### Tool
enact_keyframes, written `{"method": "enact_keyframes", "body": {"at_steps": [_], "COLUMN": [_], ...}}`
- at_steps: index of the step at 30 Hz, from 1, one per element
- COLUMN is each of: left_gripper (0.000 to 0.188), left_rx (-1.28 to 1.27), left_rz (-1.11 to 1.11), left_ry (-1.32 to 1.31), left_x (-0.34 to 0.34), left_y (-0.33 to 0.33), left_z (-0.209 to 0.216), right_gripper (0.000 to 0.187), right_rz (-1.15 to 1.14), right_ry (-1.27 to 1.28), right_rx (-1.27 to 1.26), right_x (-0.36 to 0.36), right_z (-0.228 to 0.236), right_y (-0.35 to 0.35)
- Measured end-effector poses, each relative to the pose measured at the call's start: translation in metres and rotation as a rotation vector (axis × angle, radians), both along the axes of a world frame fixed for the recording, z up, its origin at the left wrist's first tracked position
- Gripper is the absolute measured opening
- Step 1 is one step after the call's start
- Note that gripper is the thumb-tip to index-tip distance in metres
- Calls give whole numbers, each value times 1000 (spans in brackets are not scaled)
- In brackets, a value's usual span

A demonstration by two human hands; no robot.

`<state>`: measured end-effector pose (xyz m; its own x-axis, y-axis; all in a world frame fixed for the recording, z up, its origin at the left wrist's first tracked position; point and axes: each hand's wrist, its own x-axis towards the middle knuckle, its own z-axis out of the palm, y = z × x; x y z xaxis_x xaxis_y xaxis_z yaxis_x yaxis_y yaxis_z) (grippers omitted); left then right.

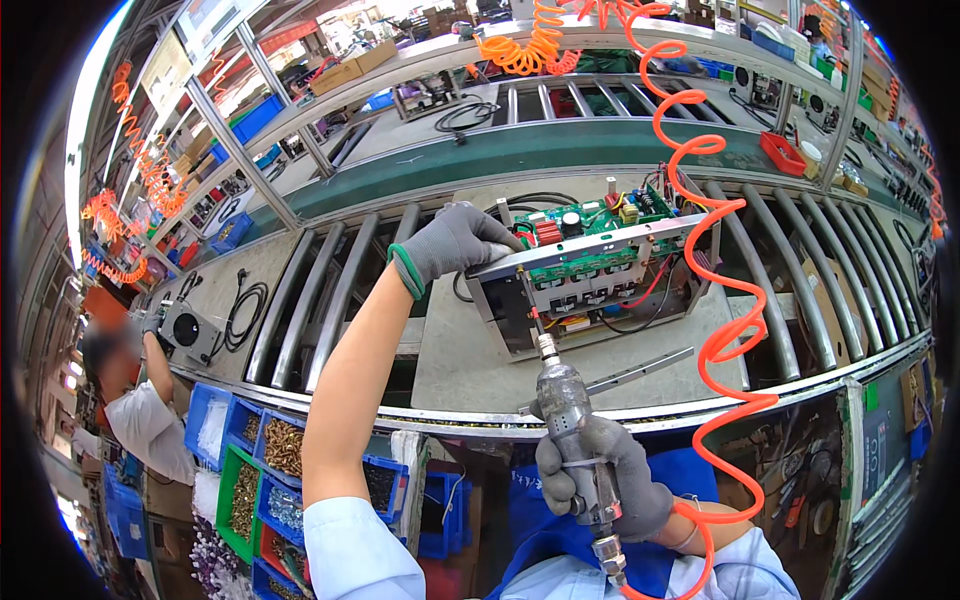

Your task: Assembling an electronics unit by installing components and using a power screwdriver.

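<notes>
My left hand, in a grey glove with a green cuff, grips the upper left corner of an open metal chassis. Green circuit boards with components and red and black wires fill the chassis. Wrapped in my gloved right hand is a pneumatic screwdriver, angled up and away from me. Its bit reaches the chassis's left end, but whether it touches a screw is too small to tell. A loose metal strip lies in front of the chassis on a pale board.
An orange coiled air hose hangs down on the right to the tool. Steel rollers flank the board. Blue and green bins of screws stand at lower left. A co-worker is at far left beside another unit.
</notes>
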<state>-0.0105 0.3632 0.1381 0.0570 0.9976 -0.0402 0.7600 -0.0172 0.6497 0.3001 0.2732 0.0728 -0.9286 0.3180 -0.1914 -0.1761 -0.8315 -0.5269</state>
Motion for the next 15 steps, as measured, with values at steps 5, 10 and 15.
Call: {"method": "enact_keyframes", "body": {"at_steps": [5, 10, 15], "left_gripper": [26, 26, 26], "left_rx": [-16, -14, -12], "left_rz": [-57, -49, -43], "left_ry": [-130, -60, -3], "left_x": [-3, -1, 2], "left_y": [-5, -6, -6], "left_z": [0, 4, 7], "right_gripper": [61, 56, 51], "right_rz": [-9, -53, -45], "right_ry": [36, -12, -44], "right_rx": [-91, -32, 16], "right_x": [-7, -13, -15], "right_z": [-1, 1, 3], "right_y": [-9, -15, -15]}}
